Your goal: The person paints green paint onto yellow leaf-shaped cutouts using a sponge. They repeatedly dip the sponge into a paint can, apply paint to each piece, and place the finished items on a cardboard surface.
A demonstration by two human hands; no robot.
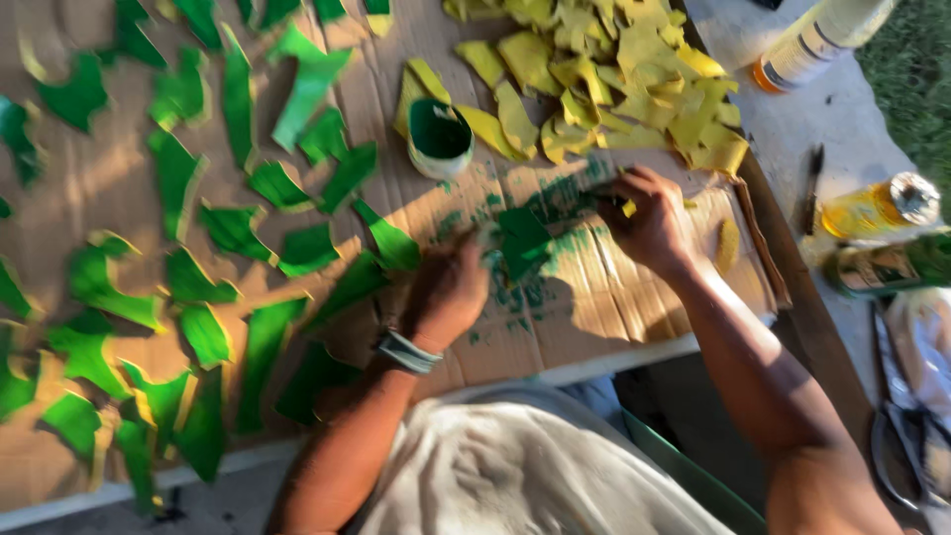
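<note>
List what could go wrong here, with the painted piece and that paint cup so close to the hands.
1. The left hand presses on the green piece being painted, so wet paint may smear onto its fingers.
2. The open paint cup stands just beyond both hands; the right hand with its brush could tip it.
3. The painted green pieces lie close together and may touch and stick.

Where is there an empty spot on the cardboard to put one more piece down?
Bare cardboard shows near the front edge, under the right hand. A smaller gap lies between the paint cup and the left hand. The green pieces and the yellow pile are crowded.
</note>
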